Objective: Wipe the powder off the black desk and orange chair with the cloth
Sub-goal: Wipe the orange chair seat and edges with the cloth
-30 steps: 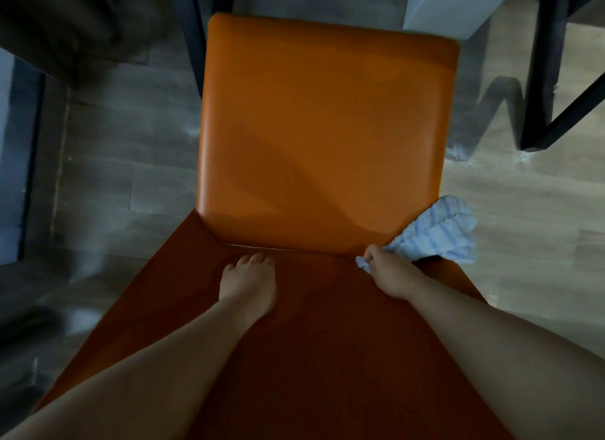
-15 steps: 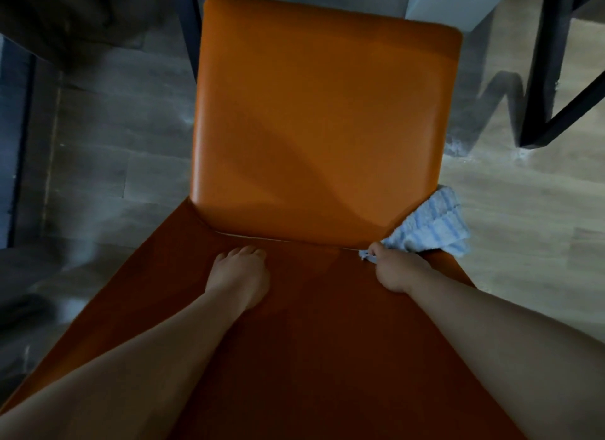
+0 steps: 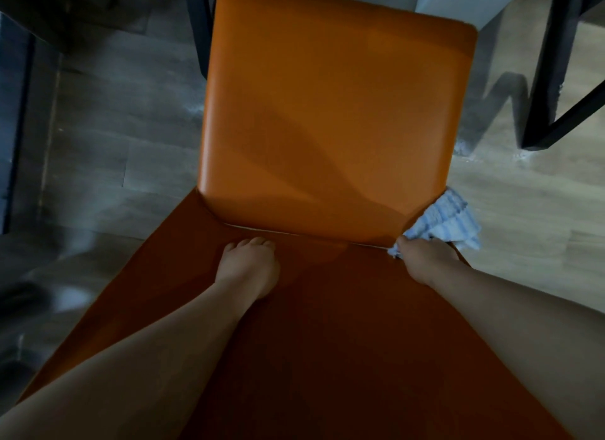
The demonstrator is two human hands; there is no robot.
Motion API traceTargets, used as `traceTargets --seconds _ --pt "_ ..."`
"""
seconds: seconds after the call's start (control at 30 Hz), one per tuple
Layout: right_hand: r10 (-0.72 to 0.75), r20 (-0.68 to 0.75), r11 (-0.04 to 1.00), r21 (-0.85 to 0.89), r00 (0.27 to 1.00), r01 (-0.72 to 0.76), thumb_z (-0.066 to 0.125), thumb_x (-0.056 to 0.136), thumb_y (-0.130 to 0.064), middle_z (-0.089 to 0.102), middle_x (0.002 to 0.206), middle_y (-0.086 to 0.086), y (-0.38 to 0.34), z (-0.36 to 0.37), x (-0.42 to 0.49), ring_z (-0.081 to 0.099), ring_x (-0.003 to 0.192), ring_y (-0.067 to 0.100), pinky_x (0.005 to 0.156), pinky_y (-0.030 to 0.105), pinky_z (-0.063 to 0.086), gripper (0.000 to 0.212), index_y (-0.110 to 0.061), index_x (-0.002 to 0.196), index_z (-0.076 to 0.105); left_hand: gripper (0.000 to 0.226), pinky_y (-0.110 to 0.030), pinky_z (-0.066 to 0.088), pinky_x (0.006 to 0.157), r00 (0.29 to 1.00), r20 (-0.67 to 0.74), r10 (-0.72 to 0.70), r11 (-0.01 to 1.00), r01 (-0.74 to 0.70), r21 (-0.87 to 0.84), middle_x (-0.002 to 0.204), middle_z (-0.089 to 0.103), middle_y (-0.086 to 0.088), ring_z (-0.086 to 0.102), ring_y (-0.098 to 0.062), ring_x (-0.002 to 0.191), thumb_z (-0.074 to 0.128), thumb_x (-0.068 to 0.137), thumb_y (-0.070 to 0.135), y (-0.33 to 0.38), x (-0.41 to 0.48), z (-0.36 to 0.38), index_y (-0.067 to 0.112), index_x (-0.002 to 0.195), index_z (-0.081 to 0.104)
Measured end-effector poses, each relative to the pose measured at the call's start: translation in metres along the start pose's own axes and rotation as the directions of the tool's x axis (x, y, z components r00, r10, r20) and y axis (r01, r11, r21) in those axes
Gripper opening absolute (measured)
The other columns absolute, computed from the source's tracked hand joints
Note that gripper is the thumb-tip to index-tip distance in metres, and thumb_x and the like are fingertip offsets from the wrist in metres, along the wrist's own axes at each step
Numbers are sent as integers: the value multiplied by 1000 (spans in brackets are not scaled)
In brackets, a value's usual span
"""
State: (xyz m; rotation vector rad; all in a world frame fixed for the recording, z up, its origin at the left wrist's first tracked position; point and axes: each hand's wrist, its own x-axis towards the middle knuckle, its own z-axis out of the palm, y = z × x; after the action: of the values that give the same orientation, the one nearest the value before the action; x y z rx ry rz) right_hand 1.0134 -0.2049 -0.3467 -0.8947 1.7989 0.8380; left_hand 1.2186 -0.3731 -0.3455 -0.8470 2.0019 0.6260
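I look down over the back of the orange chair (image 3: 330, 112); its seat fills the upper middle and the darker backrest spreads toward me. My left hand (image 3: 247, 269) lies flat on the backrest just before the seam with the seat, fingers together, holding nothing. My right hand (image 3: 425, 259) grips a white cloth with blue stripes (image 3: 448, 223) at the seat's rear right corner; the cloth bunches past the chair's edge. A thin pale line of powder (image 3: 294, 232) runs along the seam between my hands. The black desk top is out of view.
Black metal legs (image 3: 553, 79) stand on the wooden floor at the upper right, with a pale panel (image 3: 458, 1) beside them. Pale powder marks lie on the floor (image 3: 465, 145) right of the seat. A black leg (image 3: 196, 30) and a dark wall area lie to the left.
My right hand and the cloth have moved slightly right along the seam to the seat's rear corner. The view has shifted a little, so the seat sits higher in frame.
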Motion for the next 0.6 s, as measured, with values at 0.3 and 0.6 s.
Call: traceTargets --seconds 0.3,0.6 --pt "191 -97 968 183 977 -171 29 98 -13 55 121 16 47 -5 -2 55 109 33 77 32 39 28 -12 121 45 43 -40 23 109 999 13 -36 998 36 42 147 38 0 34 -21 135 28 97 22 4 5 1 22 138 40" --pt "431 -377 878 383 820 -286 46 89 2 59 100 23 104 -23 -26 59 87 38 66 35 39 19 -5 106 49 40 -40 30 105 997 60 -42 998 38 57 143 43 -3 40 -24 131 33 97 25 14 -3 -11 21 135 44"
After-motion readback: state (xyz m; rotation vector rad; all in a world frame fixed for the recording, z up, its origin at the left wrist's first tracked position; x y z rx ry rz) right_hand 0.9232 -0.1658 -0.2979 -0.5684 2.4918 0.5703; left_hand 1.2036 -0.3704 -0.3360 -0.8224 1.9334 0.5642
